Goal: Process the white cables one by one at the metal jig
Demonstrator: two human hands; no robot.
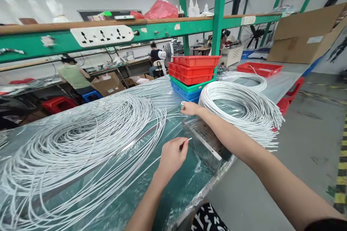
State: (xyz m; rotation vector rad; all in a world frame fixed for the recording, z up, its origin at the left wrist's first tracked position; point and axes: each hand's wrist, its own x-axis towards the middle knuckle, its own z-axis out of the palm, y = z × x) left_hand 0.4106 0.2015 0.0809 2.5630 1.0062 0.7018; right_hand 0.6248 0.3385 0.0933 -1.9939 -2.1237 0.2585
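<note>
My left hand (173,154) is closed in a pinch on a white cable (151,163), whose short end sticks out past the fingertips. Farther forward, my right hand (190,108) has its fingers curled together beside a small round white-and-green item (182,104); what they hold, if anything, is hidden. Between the hands and to their right sits a dark metal fixture (206,144) with an upright front plate. A large loose coil of white cables (81,140) spreads over the left of the table, with some strands reaching toward my right hand.
A bundled cable coil (233,92) lies right of my right hand, under a smaller coil (252,79) behind it. Stacked red, green and blue trays (193,70) stand ahead. A green shelf beam (151,30) crosses above. Two people sit at a far bench.
</note>
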